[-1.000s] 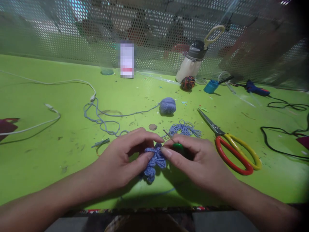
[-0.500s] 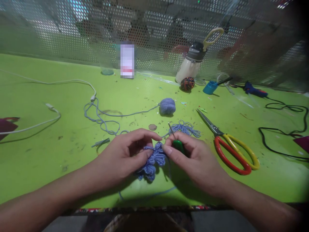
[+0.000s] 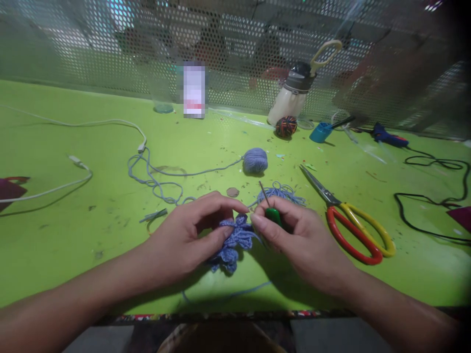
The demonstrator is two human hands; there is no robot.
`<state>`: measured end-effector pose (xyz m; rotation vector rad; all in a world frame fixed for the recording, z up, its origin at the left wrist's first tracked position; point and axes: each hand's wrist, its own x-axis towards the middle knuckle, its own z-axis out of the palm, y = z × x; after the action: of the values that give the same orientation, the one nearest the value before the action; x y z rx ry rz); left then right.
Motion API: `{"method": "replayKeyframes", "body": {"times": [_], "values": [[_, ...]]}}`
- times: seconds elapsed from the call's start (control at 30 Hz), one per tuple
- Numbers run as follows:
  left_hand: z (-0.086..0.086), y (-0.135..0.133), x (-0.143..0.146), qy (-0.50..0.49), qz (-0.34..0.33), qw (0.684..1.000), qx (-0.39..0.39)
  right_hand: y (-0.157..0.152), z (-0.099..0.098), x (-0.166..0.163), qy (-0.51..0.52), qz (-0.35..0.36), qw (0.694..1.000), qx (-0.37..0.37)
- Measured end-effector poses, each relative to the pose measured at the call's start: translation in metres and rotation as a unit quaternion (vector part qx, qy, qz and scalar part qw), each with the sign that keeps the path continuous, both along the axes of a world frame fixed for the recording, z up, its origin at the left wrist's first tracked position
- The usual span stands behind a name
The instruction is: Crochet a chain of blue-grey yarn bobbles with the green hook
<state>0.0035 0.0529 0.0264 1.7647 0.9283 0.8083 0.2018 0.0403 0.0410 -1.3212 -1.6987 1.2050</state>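
My left hand point(image 3: 200, 230) pinches a blue-purple crochet piece point(image 3: 235, 240) with ruffled, petal-like lobes between thumb and fingers. Just to its right, my right hand point(image 3: 290, 235) is closed around the green handle of a crochet hook point(image 3: 273, 216), whose metal shaft points up and away. A strand of yarn runs from the crochet piece toward my right fingertips. Beyond my hands sits a ball of the same yarn point(image 3: 255, 161). A loose heap of this yarn point(image 3: 281, 192) lies right behind my right hand.
Scissors point(image 3: 342, 211) with red and yellow handles lie to the right. Farther back are a bottle point(image 3: 290, 98), a dark multicoloured yarn ball point(image 3: 286, 127), a blue pot point(image 3: 321, 133), a glue gun point(image 3: 390, 137) and a phone point(image 3: 194, 93). A white cable point(image 3: 110, 121) crosses the left side.
My right hand has drawn slightly right, off the crochet piece's edge, with the hook still in it. My left hand stays almost where it was.
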Motion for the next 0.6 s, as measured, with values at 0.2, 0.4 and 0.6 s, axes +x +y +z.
{"method": "replayKeyframes", "body": {"times": [0.2,0.4,0.6], "values": [[-0.0029,-0.0002,0.0002,-0.010,0.011,1.000,0.003,-0.0015,-0.0002,-0.0018,-0.004,0.010,1.000,0.023],[-0.0021,-0.0033,0.0004,-0.006,0.031,0.999,0.036,-0.0024,-0.0024,-0.0017,-0.024,0.006,0.999,0.046],[-0.0034,-0.0020,0.0003,-0.075,0.021,0.993,-0.091,-0.0008,-0.0003,0.0066,-0.055,0.023,0.991,0.119]]}}
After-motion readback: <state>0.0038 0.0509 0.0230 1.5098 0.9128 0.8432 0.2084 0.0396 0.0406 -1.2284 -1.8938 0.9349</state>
